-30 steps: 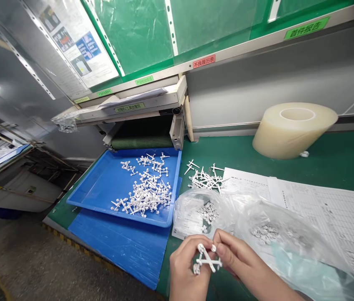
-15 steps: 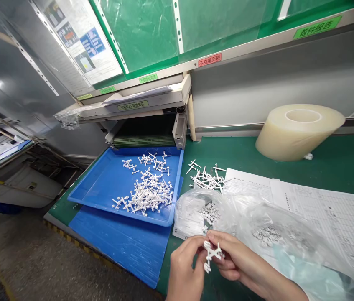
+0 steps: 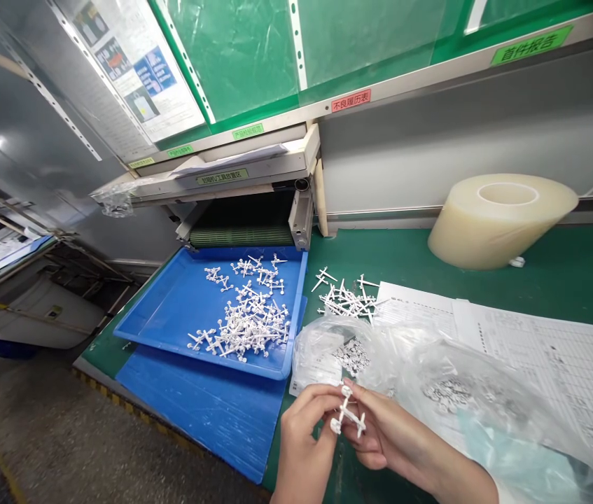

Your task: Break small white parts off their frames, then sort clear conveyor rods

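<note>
head view — worn on head | facing forward, down | bench (image 3: 380, 250) close below

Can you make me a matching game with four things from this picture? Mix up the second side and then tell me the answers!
Column 1
1. Plastic tray
2. Large tape roll
3. Printed paper sheets
4. Small white branched piece

Column 2
A. Partly covered by clear plastic bags
B. Held between the left hand and the right hand
C. Blue, with a heap of white parts inside
D. Pale yellow, standing on the green tabletop

Right pairs: 1-C, 2-D, 3-A, 4-B
</note>
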Demonstrator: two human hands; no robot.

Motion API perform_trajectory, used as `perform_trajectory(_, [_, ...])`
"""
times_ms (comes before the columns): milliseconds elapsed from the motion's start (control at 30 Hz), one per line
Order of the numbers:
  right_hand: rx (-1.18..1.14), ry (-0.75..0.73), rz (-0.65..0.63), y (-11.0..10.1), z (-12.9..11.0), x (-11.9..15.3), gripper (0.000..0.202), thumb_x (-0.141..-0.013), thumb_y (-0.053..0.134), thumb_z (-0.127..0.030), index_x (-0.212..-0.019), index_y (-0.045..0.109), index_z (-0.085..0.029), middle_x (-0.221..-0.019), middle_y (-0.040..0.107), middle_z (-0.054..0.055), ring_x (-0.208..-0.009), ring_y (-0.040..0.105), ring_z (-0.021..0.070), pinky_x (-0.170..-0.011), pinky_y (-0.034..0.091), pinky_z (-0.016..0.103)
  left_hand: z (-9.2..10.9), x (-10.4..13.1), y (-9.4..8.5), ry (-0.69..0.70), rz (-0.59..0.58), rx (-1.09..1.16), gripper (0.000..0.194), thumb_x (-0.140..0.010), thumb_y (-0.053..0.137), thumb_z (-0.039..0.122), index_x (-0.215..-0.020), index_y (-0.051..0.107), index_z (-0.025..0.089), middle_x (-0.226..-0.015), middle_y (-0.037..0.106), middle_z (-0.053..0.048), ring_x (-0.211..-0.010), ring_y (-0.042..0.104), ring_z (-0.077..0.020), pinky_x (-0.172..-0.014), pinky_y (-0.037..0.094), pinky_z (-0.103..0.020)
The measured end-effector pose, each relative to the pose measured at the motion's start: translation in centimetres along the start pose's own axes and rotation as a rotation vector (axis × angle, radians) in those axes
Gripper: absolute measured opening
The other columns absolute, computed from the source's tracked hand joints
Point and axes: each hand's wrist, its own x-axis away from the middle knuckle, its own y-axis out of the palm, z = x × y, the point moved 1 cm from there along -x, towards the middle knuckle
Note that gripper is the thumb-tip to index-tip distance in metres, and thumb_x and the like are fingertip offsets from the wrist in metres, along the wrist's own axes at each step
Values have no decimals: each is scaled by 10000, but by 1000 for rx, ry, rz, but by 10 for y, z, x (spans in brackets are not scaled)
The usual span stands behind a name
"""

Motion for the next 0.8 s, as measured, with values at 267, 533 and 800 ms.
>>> perform_trajectory(267, [231,-265,126,-10,-16,-11,189,-695,562,-345,-674,453,-192,-590,419,-55,-485,362,68,-456,290,189,-19,-6,-7,-259,180,257,197,-760,654,336,-780,699,145,-759,690,-73,-612,565,-163,-562,442,-236])
perform_trajectory(533, [743,-568,348,-21,-43,-16,210,-765,492,-442,-743,474,-234,-561,473,-30,-491,435,168,-519,294,303,-23,-3,-9,-334,260,366,363,-747,643,480,-851,691,135,-739,683,-77,-498,443,-82,-489,357,-185])
perform_trajectory(800, [927,-561,304,-6,-39,7,303,-874,371,-451,-764,535,-221,-626,534,6,-543,461,174,-574,321,313,-4,1,-9,-85,74,223,206,-855,545,358,-827,664,192,-782,575,-25,-637,481,-131,-640,395,-239])
